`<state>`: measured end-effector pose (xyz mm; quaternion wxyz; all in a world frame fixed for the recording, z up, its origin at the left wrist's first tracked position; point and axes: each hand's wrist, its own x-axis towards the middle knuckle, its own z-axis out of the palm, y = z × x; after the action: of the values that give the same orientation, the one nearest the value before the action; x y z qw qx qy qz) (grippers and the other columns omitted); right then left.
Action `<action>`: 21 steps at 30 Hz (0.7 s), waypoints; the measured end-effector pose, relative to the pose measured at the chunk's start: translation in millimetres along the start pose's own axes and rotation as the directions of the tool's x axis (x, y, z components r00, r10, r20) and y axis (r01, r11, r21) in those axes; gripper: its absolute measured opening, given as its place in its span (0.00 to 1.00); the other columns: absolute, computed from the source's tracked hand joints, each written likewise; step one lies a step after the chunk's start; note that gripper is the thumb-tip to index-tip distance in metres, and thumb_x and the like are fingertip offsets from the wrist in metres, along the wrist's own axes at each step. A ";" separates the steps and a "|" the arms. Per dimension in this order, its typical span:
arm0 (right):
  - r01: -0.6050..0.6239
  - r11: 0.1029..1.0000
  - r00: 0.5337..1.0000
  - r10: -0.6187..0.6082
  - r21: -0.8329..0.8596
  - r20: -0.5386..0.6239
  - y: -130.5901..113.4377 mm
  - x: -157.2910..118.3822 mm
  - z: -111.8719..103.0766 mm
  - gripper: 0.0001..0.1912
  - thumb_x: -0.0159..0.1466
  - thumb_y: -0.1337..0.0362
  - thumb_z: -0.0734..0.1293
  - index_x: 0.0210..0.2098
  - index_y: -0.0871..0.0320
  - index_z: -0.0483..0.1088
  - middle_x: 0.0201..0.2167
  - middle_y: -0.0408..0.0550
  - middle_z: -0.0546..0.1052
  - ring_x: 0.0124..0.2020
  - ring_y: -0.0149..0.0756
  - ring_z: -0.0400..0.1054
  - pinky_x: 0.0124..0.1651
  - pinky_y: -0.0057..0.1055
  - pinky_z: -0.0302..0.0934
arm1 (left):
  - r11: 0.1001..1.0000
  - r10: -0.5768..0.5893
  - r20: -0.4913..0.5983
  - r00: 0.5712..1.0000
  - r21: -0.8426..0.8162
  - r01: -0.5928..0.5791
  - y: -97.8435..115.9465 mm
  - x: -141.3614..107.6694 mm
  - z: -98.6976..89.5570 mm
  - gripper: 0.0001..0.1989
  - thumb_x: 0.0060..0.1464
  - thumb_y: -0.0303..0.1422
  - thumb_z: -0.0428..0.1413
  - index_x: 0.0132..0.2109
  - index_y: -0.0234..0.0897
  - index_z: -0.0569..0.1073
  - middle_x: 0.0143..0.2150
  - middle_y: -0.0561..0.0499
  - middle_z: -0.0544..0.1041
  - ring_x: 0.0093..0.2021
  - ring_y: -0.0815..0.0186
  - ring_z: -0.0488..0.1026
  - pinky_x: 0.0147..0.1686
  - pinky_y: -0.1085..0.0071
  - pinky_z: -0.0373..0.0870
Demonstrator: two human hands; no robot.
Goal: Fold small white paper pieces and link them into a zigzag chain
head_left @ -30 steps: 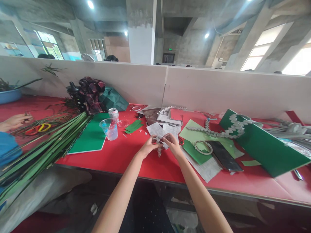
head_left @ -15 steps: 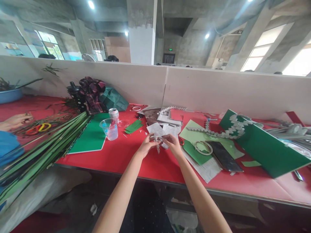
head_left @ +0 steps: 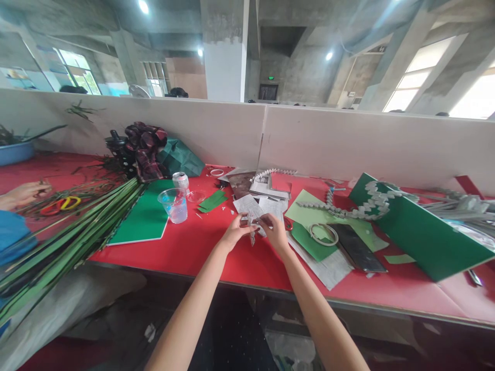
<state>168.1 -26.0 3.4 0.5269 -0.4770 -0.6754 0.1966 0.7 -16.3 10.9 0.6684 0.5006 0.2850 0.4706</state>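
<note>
A small folded paper piece [head_left: 252, 238], greyish white, is held up between my two hands over the red table [head_left: 201, 257]. My left hand [head_left: 234, 233] pinches it from the left side, thumb toward me. From the right, the fingers of my right hand [head_left: 273, 230] close on the piece's other side. My fingertips cover part of the folds. Behind my hands lie printed paper sheets [head_left: 274, 206]. Right of my right hand are a dark green sheet [head_left: 311, 246], a roll of tape [head_left: 324, 235] and a black phone [head_left: 359, 248].
A zigzag folded paper chain [head_left: 363, 211] runs against a standing green board [head_left: 433, 234]. Left are a plastic cup [head_left: 176, 207], a can [head_left: 181, 181], green strips [head_left: 222, 201] and long green leaves [head_left: 88, 229]. A co-worker's hand [head_left: 29, 193] is near scissors [head_left: 62, 205]. A partition [head_left: 328, 139] stands behind.
My right hand has shifted slightly left, closer to my left hand, and its fingers have moved on the folded paper piece. The piece stays held between both hands.
</note>
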 end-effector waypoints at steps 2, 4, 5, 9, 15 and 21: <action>-0.035 0.997 0.999 0.037 0.069 -0.031 -3.8 0.2 -0.2 0.08 0.60 0.59 0.63 0.31 0.57 0.67 0.27 0.46 0.74 0.29 0.37 0.69 0.33 0.31 0.62 | 0.999 0.015 0.005 1.000 0.031 -0.015 -0.5 0.1 0.4 0.31 0.42 0.32 0.66 0.53 0.38 0.65 0.42 0.47 0.75 0.42 0.61 0.74 0.47 0.60 0.68; -0.051 0.992 0.997 0.058 0.113 -0.053 -7.7 -0.1 -0.4 0.09 0.60 0.58 0.64 0.32 0.57 0.67 0.26 0.45 0.74 0.28 0.36 0.69 0.32 0.30 0.61 | 0.998 0.010 0.025 1.000 0.065 -0.011 0.1 -0.5 1.6 0.33 0.42 0.33 0.66 0.56 0.39 0.64 0.41 0.47 0.75 0.42 0.60 0.75 0.46 0.61 0.69; -0.051 0.991 0.997 0.058 0.125 -0.054 -9.3 -0.4 -0.5 0.09 0.59 0.58 0.64 0.32 0.57 0.67 0.26 0.45 0.74 0.28 0.36 0.69 0.31 0.30 0.61 | 0.997 0.007 0.035 0.999 0.083 -0.010 0.5 -0.9 2.3 0.34 0.42 0.33 0.66 0.56 0.39 0.64 0.41 0.47 0.75 0.42 0.60 0.75 0.45 0.63 0.70; -0.033 0.988 0.999 0.036 0.153 -0.016 -12.1 -1.5 -0.1 0.09 0.59 0.57 0.65 0.30 0.57 0.67 0.25 0.45 0.74 0.27 0.35 0.68 0.30 0.29 0.61 | 0.993 0.013 0.072 0.997 0.115 -0.021 0.9 -2.1 4.9 0.33 0.42 0.34 0.66 0.56 0.38 0.65 0.40 0.47 0.75 0.37 0.60 0.76 0.37 0.66 0.73; -0.051 0.984 0.999 0.051 0.169 0.006 -12.8 -1.7 0.0 0.12 0.58 0.54 0.66 0.29 0.57 0.67 0.24 0.44 0.72 0.25 0.35 0.67 0.29 0.30 0.60 | 0.994 0.033 0.072 0.997 0.105 -0.040 -0.3 -1.7 3.9 0.33 0.43 0.34 0.65 0.56 0.39 0.65 0.40 0.47 0.75 0.37 0.60 0.76 0.34 0.67 0.73; -0.035 0.986 0.999 0.035 0.165 0.006 -15.3 -1.9 -0.6 0.11 0.59 0.55 0.66 0.29 0.57 0.67 0.24 0.44 0.72 0.25 0.34 0.67 0.29 0.30 0.61 | 0.992 0.031 0.061 0.998 0.119 -0.038 1.1 -2.4 4.3 0.33 0.42 0.34 0.66 0.56 0.39 0.65 0.40 0.47 0.74 0.38 0.61 0.76 0.38 0.66 0.73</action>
<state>161.9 -34.9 14.3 0.5601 -0.4430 -0.6492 0.2619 3.1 -20.1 13.2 0.6368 0.5586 0.2841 0.4491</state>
